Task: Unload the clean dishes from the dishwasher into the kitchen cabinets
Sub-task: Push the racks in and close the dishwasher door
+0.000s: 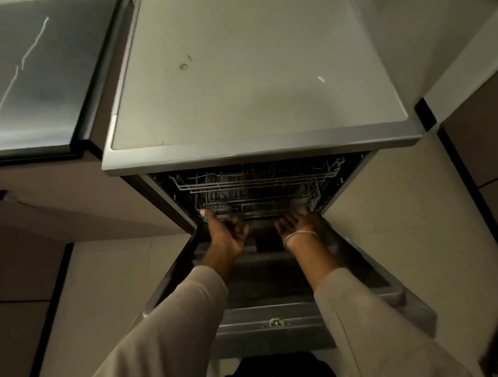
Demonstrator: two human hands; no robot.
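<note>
Beige sleeves [168, 324] are cut off at the lower edge. Over the open dishwasher door [276, 277], the left hand [225, 233] and right hand [298, 223], which wears a bracelet [300, 234], reach the front rim of the lower rack [257, 206]. The left thumb touches the rim, but shadow hides whether any fingers curl round it. What lies in this rack and in the upper rack [256, 180] is too dark to make out. Farthest is the dishwasher's grey top [249, 71].
</note>
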